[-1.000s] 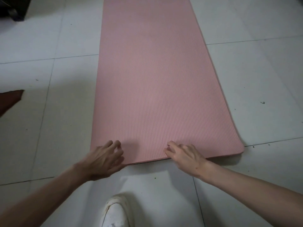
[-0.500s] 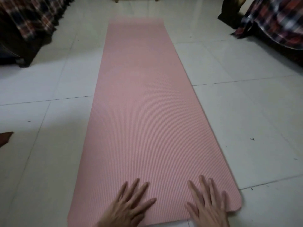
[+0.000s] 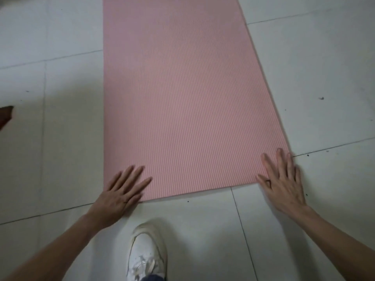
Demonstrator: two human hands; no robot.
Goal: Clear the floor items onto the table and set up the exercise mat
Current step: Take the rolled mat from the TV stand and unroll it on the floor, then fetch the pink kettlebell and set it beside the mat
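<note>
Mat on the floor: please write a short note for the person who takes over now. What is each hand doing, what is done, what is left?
Left hand: open, flat, fingers on the near left corner of the pink mat.
Right hand: open, flat on the near right corner.
Mat: unrolled, flat on the tiled floor, near edge just ahead of the white shoe.
Done: mat looks laid out.
Left: a dark brown thing lies at the left edge of the view; check whether it belongs on the table. Table and far end of mat are out of view.

No readable text, labels, brand marks or numbers appear on anything in view.
</note>
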